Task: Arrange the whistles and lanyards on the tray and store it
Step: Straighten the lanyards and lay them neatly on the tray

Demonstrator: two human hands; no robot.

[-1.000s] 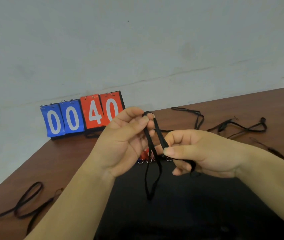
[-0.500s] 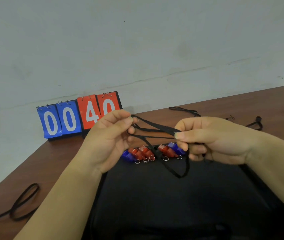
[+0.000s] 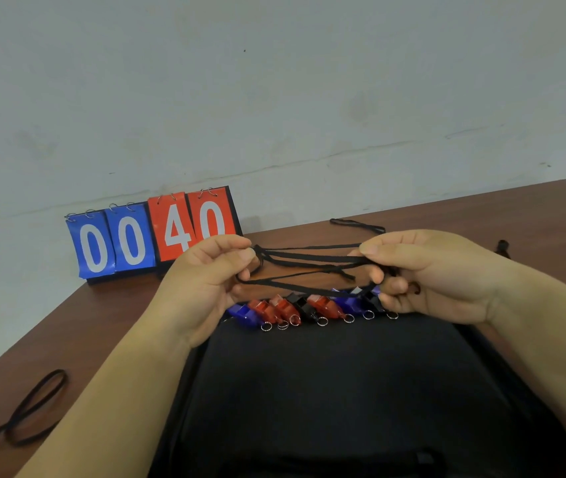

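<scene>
Hands meet above a black tray [image 3: 343, 391], seen from the head camera looking forward and down. The left hand [image 3: 205, 288] pinches one end of a black lanyard [image 3: 309, 258] between thumb and fingertips; the right hand [image 3: 429, 274] grips the other end with fingers curled closed. The cord is folded into several strands stretched level between the hands, above the far edge of the tray.

A row of whistles [image 3: 309, 307], red, blue and black, each with a small metal ring, lies along that far edge, just below the stretched cord. Step in hand, as a guess: folding one lanyard into a neat bundle before laying it on the tray. The next move likely calls for keeping the strands together while lowering them onto the bare cloth-like surface nearer the person, clear of the whistles.

More lanyards lie loose on the brown tabletop [image 3: 67, 332]: one loop [image 3: 33, 408] at near left, cut off by the frame edge, and one [image 3: 357, 225] behind the hands. A flip scoreboard [image 3: 154, 236] stands against the wall. The right hand hides the last whistles in the row, and the tray's near edge is dark and hard to make out.
</scene>
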